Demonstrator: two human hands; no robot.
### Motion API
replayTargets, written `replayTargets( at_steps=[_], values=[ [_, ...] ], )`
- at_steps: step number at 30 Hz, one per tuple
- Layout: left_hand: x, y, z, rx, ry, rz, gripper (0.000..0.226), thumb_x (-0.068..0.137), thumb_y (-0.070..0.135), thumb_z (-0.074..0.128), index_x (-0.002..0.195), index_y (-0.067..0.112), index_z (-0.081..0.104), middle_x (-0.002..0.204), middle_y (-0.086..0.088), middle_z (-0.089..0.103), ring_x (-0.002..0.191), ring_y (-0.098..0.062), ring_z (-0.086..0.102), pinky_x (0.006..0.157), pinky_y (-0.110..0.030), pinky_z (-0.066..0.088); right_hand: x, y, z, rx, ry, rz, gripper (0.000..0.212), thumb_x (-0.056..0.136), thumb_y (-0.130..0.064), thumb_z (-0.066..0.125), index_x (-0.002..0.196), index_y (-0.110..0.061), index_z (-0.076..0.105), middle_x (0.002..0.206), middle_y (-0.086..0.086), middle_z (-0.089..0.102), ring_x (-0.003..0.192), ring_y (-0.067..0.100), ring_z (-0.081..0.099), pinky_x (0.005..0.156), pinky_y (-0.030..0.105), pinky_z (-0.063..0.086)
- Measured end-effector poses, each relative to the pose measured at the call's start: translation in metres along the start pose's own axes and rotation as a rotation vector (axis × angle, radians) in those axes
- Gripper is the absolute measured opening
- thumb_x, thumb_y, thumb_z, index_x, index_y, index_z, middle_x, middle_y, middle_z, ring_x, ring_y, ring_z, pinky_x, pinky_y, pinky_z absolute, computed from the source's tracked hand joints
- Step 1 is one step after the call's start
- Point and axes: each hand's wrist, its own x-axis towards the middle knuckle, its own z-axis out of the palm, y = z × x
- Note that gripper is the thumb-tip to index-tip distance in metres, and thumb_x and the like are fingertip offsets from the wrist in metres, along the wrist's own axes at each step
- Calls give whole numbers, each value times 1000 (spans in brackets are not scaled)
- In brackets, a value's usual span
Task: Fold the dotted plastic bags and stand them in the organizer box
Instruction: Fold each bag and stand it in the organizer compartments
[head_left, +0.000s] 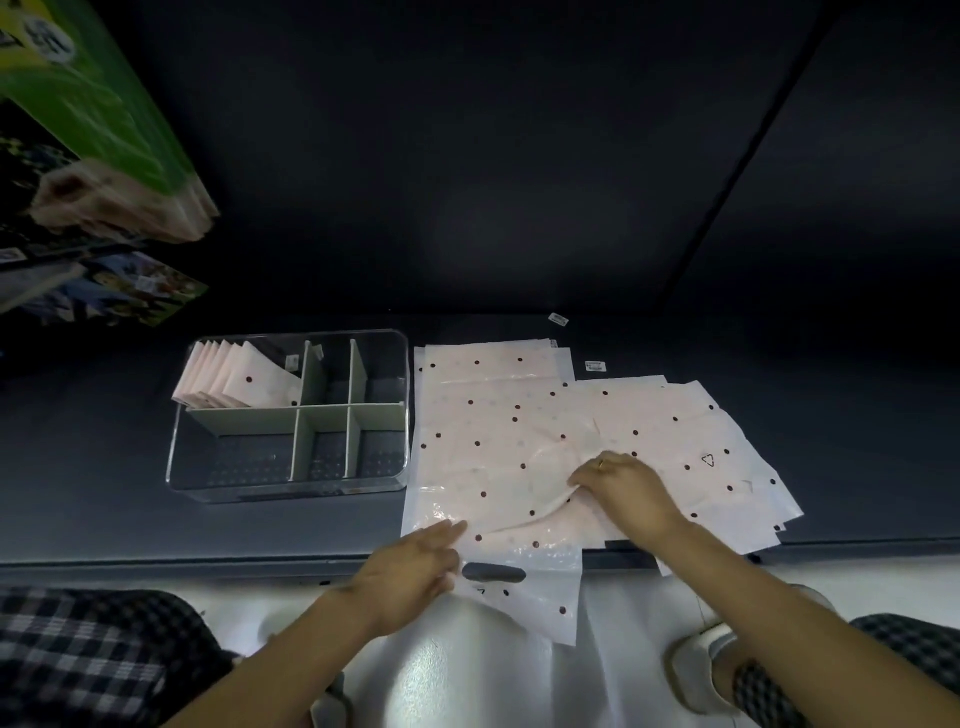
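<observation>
1. We record a dark grey counter (130, 457) carrying a clear plastic organizer box with pale green dividers (288, 415) at 9 o'clock of the work area.
2. Its far-left compartment, at 10 o'clock, holds a row of folded pale pink dotted bags (228, 379) standing on edge and leaning. The other compartments look unfilled.
3. Just beside the box, at 3 o'clock of it, lies a spread of flat pale pink plastic bags with dark dots (478, 415); a second overlapping batch (691, 436) fans out toward 3 o'clock.
4. The top bag's handle end (524, 597), with a dark oval cut-out, overhangs the counter's near edge at 6 o'clock.
5. The right hand (623, 491) pinches a raised fold of the top bag near its middle; the film is bunched under the fingers.
6. The left hand (415, 566) lies flat with fingers straight, pressing the bag's near-left edge.
7. Our judgement: the step in hand is the first fold of one more bag, barely begun, with many bags left.
8. Next move, as we judge it: carry the lifted film across while the left hand anchors the edge, then flatten the crease. Thin film may slip or drag the bag below.
</observation>
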Motion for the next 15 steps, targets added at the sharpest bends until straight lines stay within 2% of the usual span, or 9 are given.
replayTargets(
  at_steps=[2, 3, 6, 8, 9, 11, 12, 14, 15],
  values=[
    [1, 0, 0, 2, 13, -27, 26, 101, 33, 36, 120, 25, 52, 158, 15, 12, 144, -4, 12, 109, -21, 28, -1, 14, -16, -124, 100, -29, 45, 30, 7, 83, 70, -12, 74, 66, 1, 70, 61, 19, 66, 52, 20, 51],
    [2, 1, 0, 2, 17, -35, 27, 101, 33, 35, 122, 25, 50, 158, 15, 14, 144, -4, 14, 109, -21, 29, -3, 22, -23, -196, 94, -20, 46, 27, 9, 83, 68, -11, 74, 64, 1, 68, 58, 19, 64, 49, 20, 50],
    [4, 3, -2, -12, 30, -65, 29, 101, 31, 36, 127, 24, 47, 154, 11, 28, 141, -10, 27, 105, -24, 36, -13, 42, -31, -335, -70, 169, 38, 59, 9, 70, 93, -8, 71, 90, 4, 67, 84, 23, 62, 67, 25, 52],
    [5, 6, -4, -51, 78, -110, 21, 100, 31, 36, 116, 23, 48, 128, 5, 55, 117, -20, 52, 82, -26, 43, -26, 54, -28, -397, -194, 335, 40, 70, 7, 58, 105, -11, 65, 103, 3, 63, 96, 22, 57, 75, 26, 45],
    [6, 8, -5, -61, 106, -133, 14, 100, 31, 35, 105, 23, 46, 106, 3, 62, 99, -24, 58, 69, -28, 39, -32, 54, -26, -423, -229, 379, 38, 67, 7, 60, 100, -10, 65, 99, 4, 63, 91, 22, 59, 72, 27, 45],
    [8, 11, -9, -58, 161, -167, 13, 101, 33, 33, 96, 24, 41, 74, 3, 55, 76, -28, 55, 59, -30, 33, -40, 51, -27, -404, -218, 384, 31, 50, 8, 74, 76, -6, 68, 74, 8, 63, 68, 26, 61, 58, 30, 51],
    [10, 12, -11, -65, 200, -177, 14, 101, 34, 33, 97, 24, 42, 67, 4, 50, 71, -29, 53, 58, -30, 32, -42, 51, -26, -431, -224, 386, 28, 51, 5, 75, 76, -7, 68, 73, 8, 63, 69, 27, 61, 59, 33, 52],
    [13, 14, -20, -105, 295, -198, 20, 101, 37, 35, 101, 21, 47, 60, 5, 44, 65, -28, 49, 56, -31, 33, -47, 53, -21, -469, -362, 441, 23, 81, -23, 62, 103, -16, 64, 101, 3, 62, 100, 24, 55, 82, 34, 46],
    [15, 14, -25, -131, 340, -204, 22, 101, 37, 36, 102, 20, 50, 58, 5, 43, 62, -26, 47, 56, -31, 33, -47, 55, -20, -450, -433, 475, 37, 87, -47, 52, 112, -20, 59, 112, 0, 58, 111, 22, 48, 89, 34, 39]
  ],
)
